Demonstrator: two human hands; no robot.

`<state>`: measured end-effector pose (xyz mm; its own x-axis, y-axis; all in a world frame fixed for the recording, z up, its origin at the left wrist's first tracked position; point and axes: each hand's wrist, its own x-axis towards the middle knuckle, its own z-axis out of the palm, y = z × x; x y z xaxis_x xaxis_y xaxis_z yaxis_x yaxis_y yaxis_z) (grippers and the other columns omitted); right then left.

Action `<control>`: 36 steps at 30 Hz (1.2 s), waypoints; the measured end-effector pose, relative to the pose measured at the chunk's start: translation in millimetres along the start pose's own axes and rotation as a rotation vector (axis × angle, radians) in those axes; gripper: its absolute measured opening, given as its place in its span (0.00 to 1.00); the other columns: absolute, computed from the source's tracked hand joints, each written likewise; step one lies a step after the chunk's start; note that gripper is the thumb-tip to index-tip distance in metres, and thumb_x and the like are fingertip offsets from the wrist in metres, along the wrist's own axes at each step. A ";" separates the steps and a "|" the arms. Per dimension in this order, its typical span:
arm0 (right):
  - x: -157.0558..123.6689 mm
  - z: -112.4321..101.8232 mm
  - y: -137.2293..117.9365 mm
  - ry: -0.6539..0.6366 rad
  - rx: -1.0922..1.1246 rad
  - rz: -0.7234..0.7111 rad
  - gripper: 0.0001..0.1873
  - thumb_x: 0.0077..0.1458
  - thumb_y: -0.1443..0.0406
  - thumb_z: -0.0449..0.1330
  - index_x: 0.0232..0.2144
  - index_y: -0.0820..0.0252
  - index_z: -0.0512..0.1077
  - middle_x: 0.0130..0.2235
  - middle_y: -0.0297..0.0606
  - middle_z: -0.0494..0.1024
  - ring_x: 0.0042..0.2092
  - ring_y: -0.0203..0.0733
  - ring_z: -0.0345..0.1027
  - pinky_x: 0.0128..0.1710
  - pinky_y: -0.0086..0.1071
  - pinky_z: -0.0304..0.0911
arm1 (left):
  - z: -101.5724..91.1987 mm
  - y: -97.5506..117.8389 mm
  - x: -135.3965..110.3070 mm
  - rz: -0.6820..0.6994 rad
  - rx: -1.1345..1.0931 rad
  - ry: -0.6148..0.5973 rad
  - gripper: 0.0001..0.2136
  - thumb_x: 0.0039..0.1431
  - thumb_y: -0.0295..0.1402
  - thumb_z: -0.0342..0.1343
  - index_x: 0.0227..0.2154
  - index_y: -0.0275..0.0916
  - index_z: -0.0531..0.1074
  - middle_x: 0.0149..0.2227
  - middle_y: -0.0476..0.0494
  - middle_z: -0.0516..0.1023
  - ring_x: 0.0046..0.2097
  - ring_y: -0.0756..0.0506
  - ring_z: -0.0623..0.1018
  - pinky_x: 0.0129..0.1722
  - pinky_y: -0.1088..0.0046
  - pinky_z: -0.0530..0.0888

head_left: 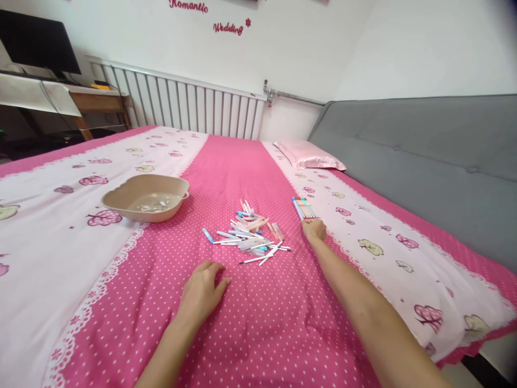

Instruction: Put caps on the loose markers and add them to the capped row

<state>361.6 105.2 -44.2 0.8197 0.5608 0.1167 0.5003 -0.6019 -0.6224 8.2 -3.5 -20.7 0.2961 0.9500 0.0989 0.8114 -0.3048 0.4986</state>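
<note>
At center right, the right grip (314, 230) hides from me the near ends of the row of pens (305, 207). Mid-frame, pieces in the pile (254, 231) cover one another. Left, I find the bits (155, 206) inside the basin (135, 214) too small to identify; upper left, the edge crops the monitor (38, 43).

Pink, white-dotted fabric bedcover (258, 334) gives free passage nearside of the loose heap of slim white, blue and pink pens (251, 243). The beige, rounded plastic basin (133, 212) obstructs leftward; the right hand (314, 229) leaves only a narrow strip rightward.
</note>
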 end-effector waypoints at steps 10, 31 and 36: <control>11.0 10.7 -7.8 0.015 -0.032 0.020 0.14 0.43 0.61 0.60 0.34 0.59 0.78 0.36 0.51 0.78 0.38 0.50 0.73 0.34 0.35 0.66 | 1.4 -3.1 1.4 -0.022 0.001 -0.012 0.14 0.54 0.37 0.47 0.39 0.35 0.71 0.42 0.37 0.74 0.45 0.39 0.73 0.46 0.64 0.67; 18.6 27.4 -11.7 0.066 -0.057 0.056 0.14 0.48 0.60 0.58 0.35 0.57 0.78 0.37 0.50 0.78 0.40 0.51 0.73 0.35 0.36 0.66 | 0.4 -2.5 2.4 -0.034 0.037 -0.074 0.16 0.56 0.37 0.45 0.41 0.34 0.70 0.44 0.38 0.72 0.45 0.41 0.72 0.47 0.64 0.68; 16.7 26.3 -13.0 0.071 -0.055 0.072 0.14 0.48 0.60 0.57 0.36 0.58 0.78 0.37 0.50 0.78 0.41 0.52 0.72 0.36 0.37 0.66 | 1.3 -2.9 2.0 -0.021 0.040 -0.067 0.16 0.57 0.37 0.45 0.41 0.34 0.71 0.44 0.37 0.72 0.46 0.41 0.72 0.47 0.64 0.67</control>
<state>361.5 137.3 -54.5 0.8709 0.4741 0.1293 0.4524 -0.6708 -0.5877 7.2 -0.8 -23.0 0.3103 0.9502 0.0304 0.8368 -0.2882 0.4654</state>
